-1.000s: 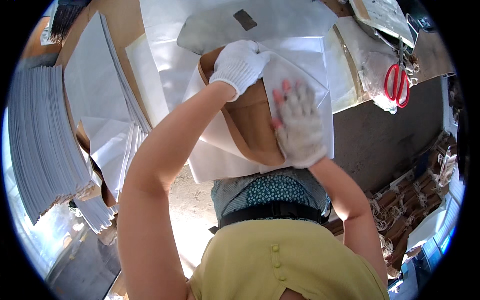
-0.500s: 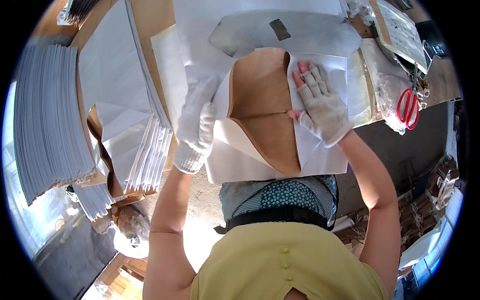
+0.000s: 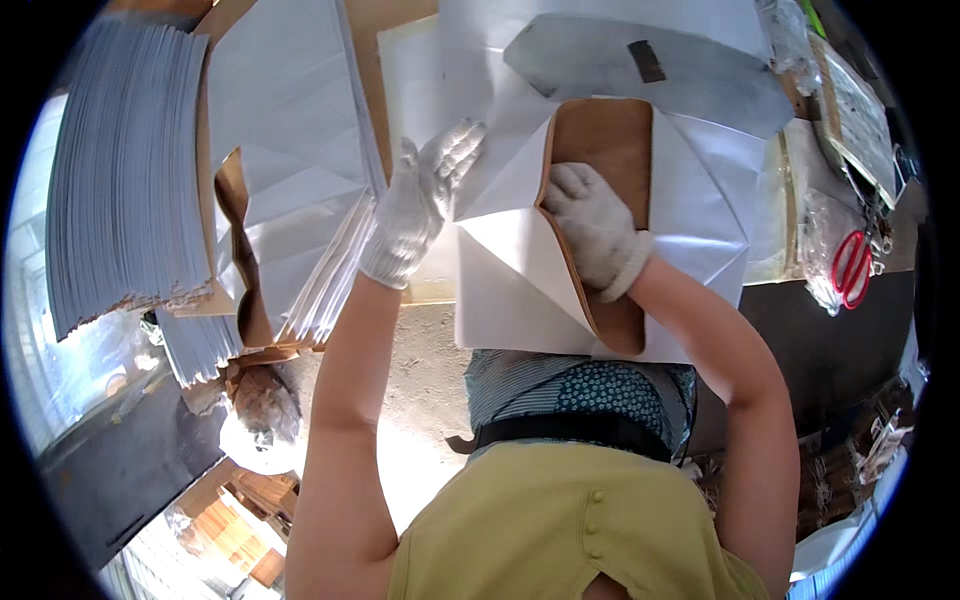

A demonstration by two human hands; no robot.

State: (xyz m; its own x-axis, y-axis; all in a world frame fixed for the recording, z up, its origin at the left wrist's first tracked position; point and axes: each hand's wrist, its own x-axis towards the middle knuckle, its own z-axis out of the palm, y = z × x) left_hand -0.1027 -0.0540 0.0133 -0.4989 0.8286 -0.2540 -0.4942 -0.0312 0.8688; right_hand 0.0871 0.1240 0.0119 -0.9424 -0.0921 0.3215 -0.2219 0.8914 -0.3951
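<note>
A paper bag (image 3: 500, 310), white outside and brown inside, lies before me with its end spread into folded triangular flaps. My right hand (image 3: 596, 228), in a pale fingerless-style glove, rests on the brown inner paper (image 3: 620, 130), its fingers extended toward the left folded edge. It appears to press there without gripping anything; the fingertips are partly hidden. Left of the bag, my left hand (image 3: 425, 195), in a white knit glove, holds nothing. Its fingers are stretched out and the thumb stands apart.
A tall stack of folded paper (image 3: 130, 170) stands at the far left. Beside it lie several white paper bags (image 3: 290, 120) with one brown opening. A grey translucent sheet (image 3: 600, 70) with a dark patch lies beyond the bag. Red-handled scissors (image 3: 852, 268) hang at the right.
My right hand has moved left from the right-hand flap onto the brown inner paper. My left hand has turned, with its fingers opening away from the bag. The whole view has shifted.
</note>
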